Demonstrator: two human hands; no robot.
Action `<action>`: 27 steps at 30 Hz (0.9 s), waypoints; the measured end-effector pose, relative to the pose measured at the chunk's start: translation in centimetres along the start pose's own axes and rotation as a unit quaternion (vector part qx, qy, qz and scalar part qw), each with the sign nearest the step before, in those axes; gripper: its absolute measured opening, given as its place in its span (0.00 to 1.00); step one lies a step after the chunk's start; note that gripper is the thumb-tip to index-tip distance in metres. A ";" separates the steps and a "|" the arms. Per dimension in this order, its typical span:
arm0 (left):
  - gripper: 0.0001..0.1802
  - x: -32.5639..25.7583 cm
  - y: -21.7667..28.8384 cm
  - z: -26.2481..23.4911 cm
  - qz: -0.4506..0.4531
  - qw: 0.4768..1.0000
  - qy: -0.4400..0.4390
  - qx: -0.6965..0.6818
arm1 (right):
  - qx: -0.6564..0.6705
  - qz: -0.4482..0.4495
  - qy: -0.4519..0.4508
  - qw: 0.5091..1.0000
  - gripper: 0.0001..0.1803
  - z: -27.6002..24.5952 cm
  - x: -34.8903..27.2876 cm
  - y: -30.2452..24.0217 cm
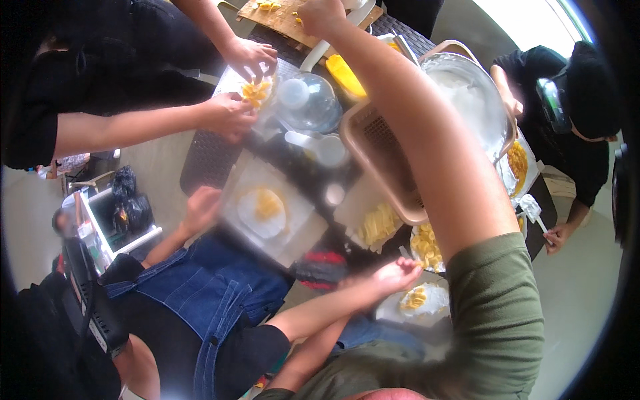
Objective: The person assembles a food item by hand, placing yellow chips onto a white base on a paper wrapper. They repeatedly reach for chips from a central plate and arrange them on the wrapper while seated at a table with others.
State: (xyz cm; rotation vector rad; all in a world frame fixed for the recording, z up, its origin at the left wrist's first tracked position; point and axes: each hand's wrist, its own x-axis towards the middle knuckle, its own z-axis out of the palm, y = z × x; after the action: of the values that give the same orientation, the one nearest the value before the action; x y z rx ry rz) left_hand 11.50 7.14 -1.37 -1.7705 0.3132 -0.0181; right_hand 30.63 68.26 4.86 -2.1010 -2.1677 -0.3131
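The step in hand was judged to be picking up the yellow slices (pixel 267 5) from the board (pixel 275 20). The next move appeared to call for a light pinch, fingertips lowered to the board, with the forearm (pixel 400 93) kept clear of the basket (pixel 414 216) beneath it.

The right hand (pixel 323 15) was positioned over the board, partly cut off by the view's top edge. Its fingers were curled downward; whether they were clamped on a slice could not be told. One scrap (pixel 297 20) lay just below the fingertips, contact uncertain. The other slices lay near the board's left corner, apart from the fingers. The left hand was not visible; its finger state could not be told.
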 end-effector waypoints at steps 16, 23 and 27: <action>0.11 -10.2 2.9 -9.1 -0.463 0.479 -0.209 -0.715 | -0.063 0.022 0.023 0.998 0.11 3.9 2.6 -2.5; 0.12 -10.3 2.7 -9.2 -0.464 0.474 -0.212 -0.717 | -0.068 -0.024 -0.090 0.993 0.16 1.2 3.5 -2.6; 0.12 -10.5 2.4 -8.9 -0.454 0.482 -0.217 -0.717 | -0.071 -0.016 -0.097 0.993 0.16 0.9 3.1 -1.9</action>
State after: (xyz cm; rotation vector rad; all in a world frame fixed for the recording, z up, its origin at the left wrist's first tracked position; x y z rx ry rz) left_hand -0.70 0.46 -0.02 -3.2580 -1.5296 -0.0806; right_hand 28.71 71.43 4.57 -2.2599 -2.3540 -0.2868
